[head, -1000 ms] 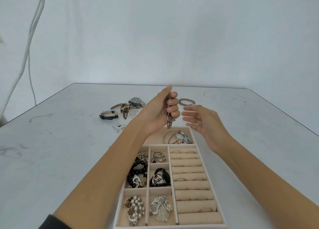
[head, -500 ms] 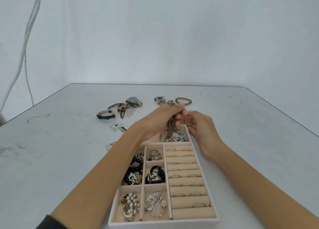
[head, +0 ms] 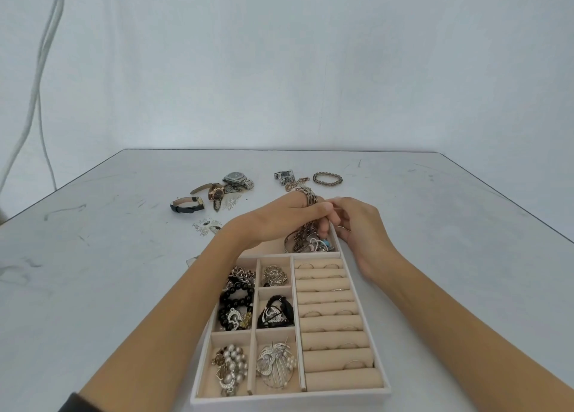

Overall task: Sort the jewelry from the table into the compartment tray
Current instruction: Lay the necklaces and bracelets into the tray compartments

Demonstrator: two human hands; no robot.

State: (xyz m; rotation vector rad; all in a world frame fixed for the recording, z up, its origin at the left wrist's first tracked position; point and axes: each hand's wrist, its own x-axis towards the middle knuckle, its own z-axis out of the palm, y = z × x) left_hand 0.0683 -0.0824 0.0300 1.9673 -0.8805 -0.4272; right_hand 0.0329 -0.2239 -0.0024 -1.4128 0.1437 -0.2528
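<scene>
The compartment tray [head: 289, 398], white-rimmed with beige lining, lies in front of me. My left hand [head: 279, 217] grips a metal chain bracelet [head: 308, 196] that loops over its fingers and hangs into the tray's far compartment [head: 273, 246], onto bangles and a turquoise piece [head: 323, 244]. My right hand [head: 360, 228] is at the tray's far right corner, fingers curled in against the chain beside my left thumb. The other compartments hold black beads [head: 233, 303], rings [head: 275, 275], pearl pieces [head: 230, 368] and brooches [head: 275, 365]. Ring rolls [head: 332, 321] fill the right side.
Loose pieces lie on the grey table beyond the tray: a silver watch [head: 237, 178], a brown-strapped watch [head: 216, 192], a black strap bracelet [head: 186, 207], another metal watch [head: 284, 175], a copper chain [head: 297, 182], a bead bracelet [head: 327, 178] and small earrings [head: 208, 225].
My left hand has come down from mid-air with the chain, which now hangs into the far compartment. My right hand went from open beside it to curled against the chain.
</scene>
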